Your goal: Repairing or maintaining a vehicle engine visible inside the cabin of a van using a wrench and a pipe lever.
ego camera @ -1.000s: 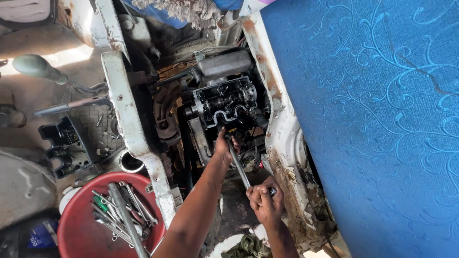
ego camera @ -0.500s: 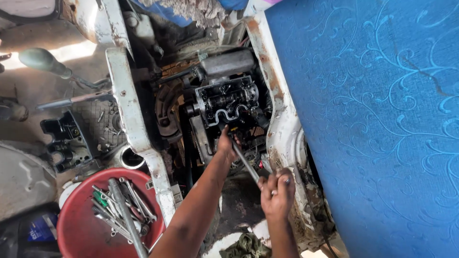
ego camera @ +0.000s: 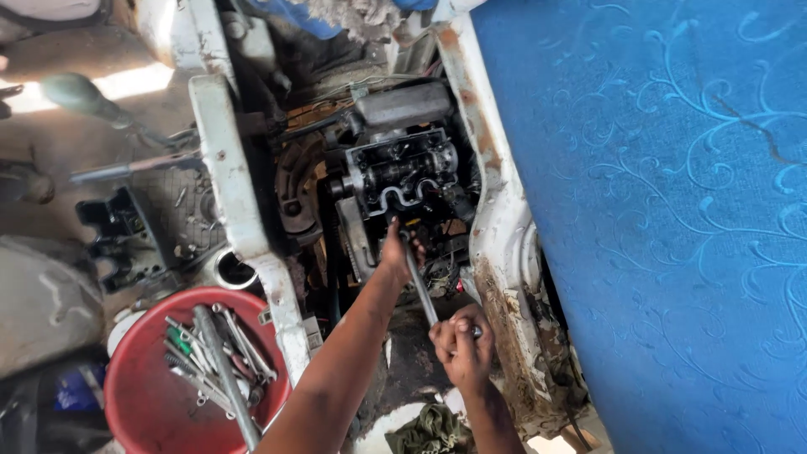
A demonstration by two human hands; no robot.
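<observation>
Since the earlier frame your right hand (ego camera: 462, 346) swings toward five o'clock, fingers clenched on the stiff, oily steel wrench handle (ego camera: 423, 294); left hand (ego camera: 395, 250) clasps its head.

Basin: I see a red round basin (ego camera: 147, 395) on the floor at lower left, its rim near the white frame rail.
Loose tools: spanners and a long steel bar (ego camera: 223, 370) lie heaped inside it.
Frame rail: a chipped white rail (ego camera: 239, 210) runs top to bottom beside the basin.
Seat cover: blue patterned fabric (ego camera: 672, 210) fills my right side.
Black part: a black moulded piece (ego camera: 118, 235) sits on the floor, left of the rail.
Rag: a green cloth (ego camera: 429, 429) lies at the bottom edge.
</observation>
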